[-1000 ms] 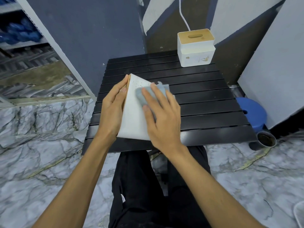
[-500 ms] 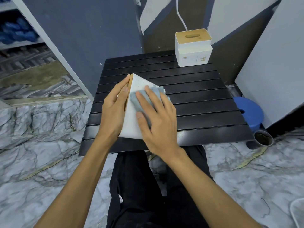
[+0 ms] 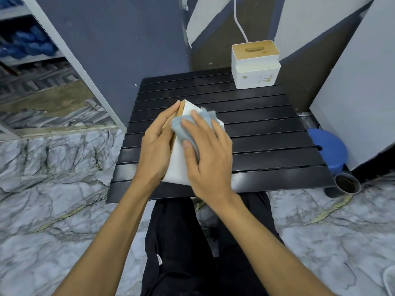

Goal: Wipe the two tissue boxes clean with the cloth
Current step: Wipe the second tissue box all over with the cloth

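Near tissue box [image 3: 178,167] is lying tipped on the black slatted worktop [image 3: 267,129], wooden lid facing L and one white face turned up. Its long axis is running near-to-far, approx. straight away from the body. L hand [image 3: 157,144] is bracing the lid side w/ fingers [image 3: 171,111] laid flat & fairly straight, not wrapping round. R hand [image 3: 207,154] is pressing the blue-grey cloth [image 3: 178,127] onto the white face, fingers spread & flat on top, nothing clenched. Cloth is sitting on the far half of that face; bare white is showing nearer the body, below the R thumb. My read: the next stroke is wanting to run lengthwise, pulling back toward the body, w/ L hand resisting the drag. Second tissue box [image 3: 255,67] is standing upright at the far R corner of the worktop, well apart, lid up, slot showing. R hand is the nearer one for it. Prob. first box only so far.
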